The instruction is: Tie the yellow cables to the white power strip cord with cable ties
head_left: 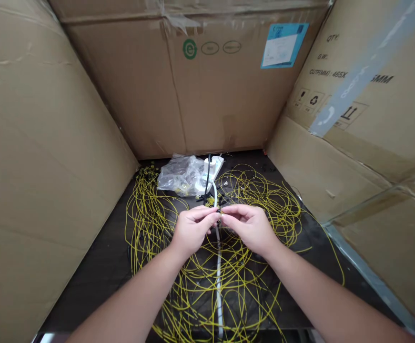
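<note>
My left hand (193,227) and my right hand (249,226) meet over the middle of the dark table, thumbs and fingertips pinched close together. Between them is a small dark piece (219,212), mostly covered by the fingers, so its kind is unclear. Thin yellow wires (228,281) lie in loose tangles beneath and around both hands. A white cable (218,281) runs under the hands toward the table's front edge. Just beyond the fingertips are small yellow and black pieces (210,202), too small to name.
Cardboard boxes wall in the dark table (110,267): a left box (43,143), a back box (214,100) and a right box (364,143). Near the back lie a clear plastic bag (178,175) and a white power strip (217,166) with a plug in it.
</note>
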### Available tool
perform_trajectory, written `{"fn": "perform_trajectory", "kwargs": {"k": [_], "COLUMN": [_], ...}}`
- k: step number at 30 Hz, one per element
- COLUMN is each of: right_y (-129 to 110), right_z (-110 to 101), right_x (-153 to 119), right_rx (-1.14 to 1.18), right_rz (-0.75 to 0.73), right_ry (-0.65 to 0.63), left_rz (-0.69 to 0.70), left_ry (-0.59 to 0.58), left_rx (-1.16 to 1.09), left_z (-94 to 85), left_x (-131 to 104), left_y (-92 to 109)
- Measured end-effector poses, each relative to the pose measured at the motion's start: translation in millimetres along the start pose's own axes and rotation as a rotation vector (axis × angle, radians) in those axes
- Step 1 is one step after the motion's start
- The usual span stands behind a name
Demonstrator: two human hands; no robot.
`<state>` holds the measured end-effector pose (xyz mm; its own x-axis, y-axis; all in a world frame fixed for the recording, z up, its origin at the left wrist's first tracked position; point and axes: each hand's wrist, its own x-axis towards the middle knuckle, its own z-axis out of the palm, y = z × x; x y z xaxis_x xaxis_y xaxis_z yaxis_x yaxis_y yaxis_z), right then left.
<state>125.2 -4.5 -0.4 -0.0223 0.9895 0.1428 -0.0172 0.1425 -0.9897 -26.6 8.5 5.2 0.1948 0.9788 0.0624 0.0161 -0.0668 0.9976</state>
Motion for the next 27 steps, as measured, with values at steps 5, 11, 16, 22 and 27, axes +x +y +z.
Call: {"fn": "perform_trajectory", "kwargs": {"k": [5,11,16,22,27], "right_y": [-1.9,-3.4,-0.2,1.1,-1.5], "right_z": [-0.4,2.1,2.1,1.9,2.7], "right_x": [-2.9,-5.8,-5.9,-6.6,-6.5], "right_rx": [-0.04,-0.173,-0.301,-0.287,-0.26], "right_rz": [-0.062,-0.219,-0.318,-0.284,-0.239], "right_ry": [0.019,0.052,0.07,0.049,0.042], "left_rz": [-0.05,-0.03,-0.014,-0.027,0.019], "left_ry": [-0.024,-0.044,-0.006,0.003,0.004], "left_rx": [-0.109,-0.127,-0.086,-0.086,-0.045], "left_z": [0.1,-0.4,1.6,2.4,1.8], "left_x": [-0.8,-1.1,-2.9,-3.4,-4.8], "left_y": [1.8,-1.6,2.2,4.8,1.9]}}
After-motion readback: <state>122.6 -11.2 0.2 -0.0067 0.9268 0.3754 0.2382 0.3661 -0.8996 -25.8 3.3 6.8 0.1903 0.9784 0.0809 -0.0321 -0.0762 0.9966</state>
